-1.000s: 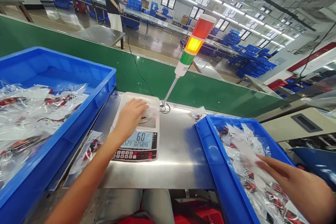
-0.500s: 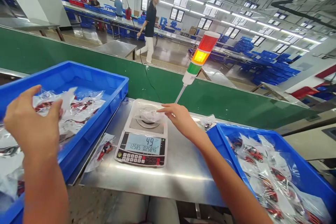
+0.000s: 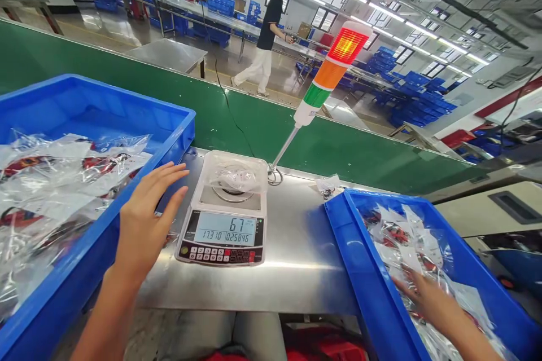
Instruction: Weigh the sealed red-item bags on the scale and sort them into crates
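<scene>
My left hand (image 3: 150, 214) hovers open between the left blue bin and the scale, fingers spread and thumb apart. Partly hidden beneath it, a small clear bag (image 3: 170, 238) with something red inside lies on the metal table. A white digital counting scale (image 3: 222, 240) reads 67 and carries a clear plastic bag (image 3: 237, 177) on its pan. At the right blue bin (image 3: 334, 214), my right hand (image 3: 427, 299) reaches over bagged red-and-black parts (image 3: 398, 231), its fingers stretched out and somewhat blurred. Nothing is seen gripped in either hand.
The left blue bin (image 3: 190, 124) holds many similar bags (image 3: 51, 192). A signal tower (image 3: 328, 73) with its red lamp lit stands behind the scale. One small bag (image 3: 328, 185) lies by the right bin. Beyond the green partition (image 3: 237, 118), a person (image 3: 269, 28) walks.
My right hand has left the scale pan for the right bin. My left hand has moved from the left bin toward the scale. The reading rose from 49 to 67; the lamp went from amber to red.
</scene>
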A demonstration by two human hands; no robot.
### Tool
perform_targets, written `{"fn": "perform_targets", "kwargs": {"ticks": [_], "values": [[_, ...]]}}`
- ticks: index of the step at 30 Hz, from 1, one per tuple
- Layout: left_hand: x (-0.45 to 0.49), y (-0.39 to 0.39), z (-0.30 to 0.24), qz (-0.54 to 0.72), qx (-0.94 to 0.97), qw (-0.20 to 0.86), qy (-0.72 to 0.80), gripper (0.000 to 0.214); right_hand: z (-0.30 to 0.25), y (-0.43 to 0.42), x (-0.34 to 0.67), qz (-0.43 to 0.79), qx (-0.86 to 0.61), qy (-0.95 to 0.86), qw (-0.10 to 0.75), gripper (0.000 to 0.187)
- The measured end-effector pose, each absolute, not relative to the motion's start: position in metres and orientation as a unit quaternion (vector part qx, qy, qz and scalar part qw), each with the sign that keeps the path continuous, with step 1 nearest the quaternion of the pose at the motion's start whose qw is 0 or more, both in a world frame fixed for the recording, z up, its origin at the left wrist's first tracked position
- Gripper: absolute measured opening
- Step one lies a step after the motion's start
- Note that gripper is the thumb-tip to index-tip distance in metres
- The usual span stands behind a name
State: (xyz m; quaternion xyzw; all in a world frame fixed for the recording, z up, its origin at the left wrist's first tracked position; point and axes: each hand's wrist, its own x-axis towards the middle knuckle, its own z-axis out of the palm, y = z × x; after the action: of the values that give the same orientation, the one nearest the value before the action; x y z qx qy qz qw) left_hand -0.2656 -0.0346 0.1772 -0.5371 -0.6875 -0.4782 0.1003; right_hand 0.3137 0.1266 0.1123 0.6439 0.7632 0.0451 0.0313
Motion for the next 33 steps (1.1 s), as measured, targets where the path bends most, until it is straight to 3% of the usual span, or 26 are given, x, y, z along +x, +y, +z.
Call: {"fn": "perform_targets", "kwargs": {"ticks": [3,6,10,16,18,21,25,27,30,33], "values": [[-0.264,-0.033,0.173,-0.477,-0.547,0.084,-0.683,0.025,0.079,0.109,0.339,-0.013,0.675,0.734,0.070,0.043],[-0.264,-0.033,0.170,-0.474,-0.550,0.076,-0.684,0.024,0.070,0.098,0.337,-0.010,0.687,0.725,0.054,0.050],[-0.264,-0.032,0.169,-0.469,-0.551,0.072,-0.687,0.024,0.077,0.099,0.326,0.022,0.691,0.722,0.042,0.055],[-0.268,-0.026,0.164,-0.468,-0.551,0.068,-0.688,0.027,0.106,0.109,0.311,0.032,0.710,0.701,0.055,0.049],[-0.268,-0.023,0.162,-0.468,-0.548,0.060,-0.691,0.030,0.126,0.109,0.285,0.072,0.703,0.707,0.015,0.052],[-0.267,-0.025,0.156,-0.481,-0.503,0.042,-0.717,0.033,0.163,0.108,0.210,0.070,0.628,0.764,-0.129,0.047],[-0.266,-0.042,0.143,-0.502,-0.423,0.011,-0.754,0.035,0.205,0.111,0.071,-0.028,0.377,0.898,-0.223,0.030],[-0.266,-0.054,0.137,-0.500,-0.407,-0.001,-0.764,0.036,0.215,0.114,0.007,-0.055,0.289,0.933,-0.208,0.032],[-0.264,-0.077,0.127,-0.487,-0.385,-0.029,-0.784,0.040,0.218,0.119,-0.062,-0.073,0.237,0.956,-0.154,0.053],[-0.258,-0.103,0.112,-0.477,-0.371,-0.050,-0.796,0.042,0.219,0.125,-0.099,-0.063,0.260,0.962,-0.062,0.040]]}}
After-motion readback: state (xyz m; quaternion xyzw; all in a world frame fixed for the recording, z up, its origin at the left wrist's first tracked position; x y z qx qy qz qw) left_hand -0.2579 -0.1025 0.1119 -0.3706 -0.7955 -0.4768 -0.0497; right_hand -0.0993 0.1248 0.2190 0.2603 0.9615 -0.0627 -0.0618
